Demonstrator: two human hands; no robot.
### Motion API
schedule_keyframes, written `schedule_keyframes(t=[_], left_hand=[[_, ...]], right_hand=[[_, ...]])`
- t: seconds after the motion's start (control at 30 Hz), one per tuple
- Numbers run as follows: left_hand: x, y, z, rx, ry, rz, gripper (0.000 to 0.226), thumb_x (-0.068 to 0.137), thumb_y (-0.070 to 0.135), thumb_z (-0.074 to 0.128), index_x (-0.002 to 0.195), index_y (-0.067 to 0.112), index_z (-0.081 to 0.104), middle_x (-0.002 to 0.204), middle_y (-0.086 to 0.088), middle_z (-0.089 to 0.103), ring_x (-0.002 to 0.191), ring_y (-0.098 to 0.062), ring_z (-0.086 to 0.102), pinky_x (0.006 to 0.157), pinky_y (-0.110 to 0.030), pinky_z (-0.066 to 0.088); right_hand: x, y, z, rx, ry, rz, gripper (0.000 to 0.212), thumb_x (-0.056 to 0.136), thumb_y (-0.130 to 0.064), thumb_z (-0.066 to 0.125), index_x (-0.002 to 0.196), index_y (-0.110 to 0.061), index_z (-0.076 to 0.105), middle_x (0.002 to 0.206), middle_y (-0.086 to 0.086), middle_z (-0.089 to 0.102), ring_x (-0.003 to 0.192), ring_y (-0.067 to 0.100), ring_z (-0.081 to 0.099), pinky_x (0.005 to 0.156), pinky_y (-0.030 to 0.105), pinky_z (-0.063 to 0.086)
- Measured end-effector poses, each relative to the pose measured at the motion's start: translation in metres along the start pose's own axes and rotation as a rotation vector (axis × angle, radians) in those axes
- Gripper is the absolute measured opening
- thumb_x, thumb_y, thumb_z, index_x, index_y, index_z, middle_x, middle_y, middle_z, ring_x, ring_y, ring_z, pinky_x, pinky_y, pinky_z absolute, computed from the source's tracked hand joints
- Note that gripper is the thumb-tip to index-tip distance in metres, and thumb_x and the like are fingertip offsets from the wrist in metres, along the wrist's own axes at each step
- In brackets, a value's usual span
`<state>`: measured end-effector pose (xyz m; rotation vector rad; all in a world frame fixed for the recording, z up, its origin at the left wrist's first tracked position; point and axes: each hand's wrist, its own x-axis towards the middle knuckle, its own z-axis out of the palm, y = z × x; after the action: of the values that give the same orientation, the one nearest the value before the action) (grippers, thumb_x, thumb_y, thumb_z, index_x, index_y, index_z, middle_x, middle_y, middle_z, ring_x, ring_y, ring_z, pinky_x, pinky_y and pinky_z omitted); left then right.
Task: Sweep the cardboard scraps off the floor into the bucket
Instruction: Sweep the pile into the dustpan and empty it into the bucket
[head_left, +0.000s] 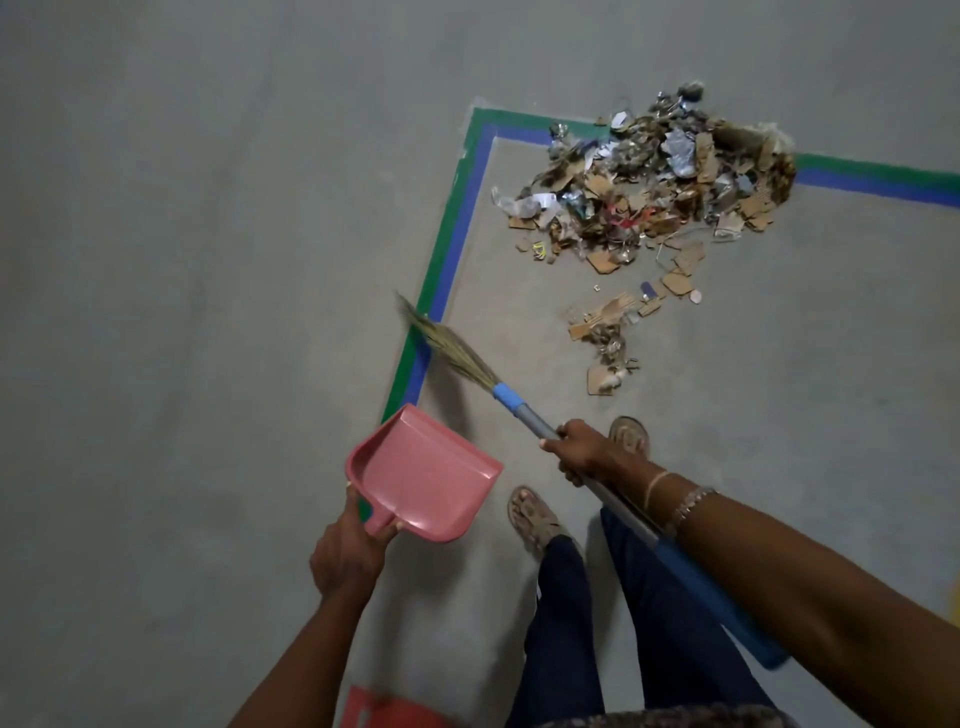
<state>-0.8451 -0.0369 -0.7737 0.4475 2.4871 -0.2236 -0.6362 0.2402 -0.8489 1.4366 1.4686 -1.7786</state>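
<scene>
Grey concrete floor (208, 260) with a green-and-blue tape corner (452, 218); the cardboard scraps (649, 182) lie heaped just inside it. A pink dustpan (421, 478) hangs from the left hand (345, 551), fingers curled round its handle. The right hand (582, 449) has its fingers wrapped round the broom (467, 358), whose bristles are near the tape, apart from the heap.

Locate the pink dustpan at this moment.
In the head view, the pink dustpan is lower centre, held by its handle in the left hand, just below the broom bristles.
</scene>
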Motion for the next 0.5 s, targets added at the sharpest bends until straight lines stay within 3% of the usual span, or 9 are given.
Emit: schedule_keyframes(t=[0.1, 0.27, 0.5], left_hand=[[-0.005, -0.006, 0.005, -0.043, 0.015, -0.040, 0.097, 0.079, 0.074, 0.058, 0.157, 0.029, 0.025, 0.115, -0.019, 0.066, 0.104, -0.041, 0.062, 0.084, -0.044, 0.049], [-0.002, -0.005, 0.011, -0.107, 0.013, -0.064, 0.097, 0.079, 0.073, 0.061, 0.157, 0.030, 0.025, 0.120, -0.019, 0.065, 0.108, -0.042, 0.061, 0.084, -0.043, 0.049], [0.003, 0.009, 0.024, -0.191, -0.018, -0.055, 0.094, 0.079, 0.070, 0.064, 0.156, 0.032, 0.025, 0.122, -0.019, 0.065, 0.109, -0.039, 0.063, 0.083, -0.041, 0.050]], right_hand=[[0.031, -0.032, 0.014, 0.026, -0.002, 0.038, 0.024, 0.099, -0.016, 0.058, 0.093, 0.005, 0.049, 0.060, 0.018, 0.050, 0.041, 0.023, 0.046, 0.039, 0.026, 0.038], [0.059, -0.056, 0.008, 0.309, 0.167, 0.114, 0.028, 0.103, -0.013, 0.050, 0.079, -0.002, 0.042, 0.059, 0.016, 0.045, 0.026, 0.018, 0.042, 0.033, 0.019, 0.036], [-0.003, -0.003, -0.058, 0.291, 0.369, -0.052, 0.022, 0.103, -0.023, 0.050, 0.099, -0.001, 0.047, 0.061, 0.017, 0.048, 0.036, 0.019, 0.045, 0.036, 0.024, 0.039]])
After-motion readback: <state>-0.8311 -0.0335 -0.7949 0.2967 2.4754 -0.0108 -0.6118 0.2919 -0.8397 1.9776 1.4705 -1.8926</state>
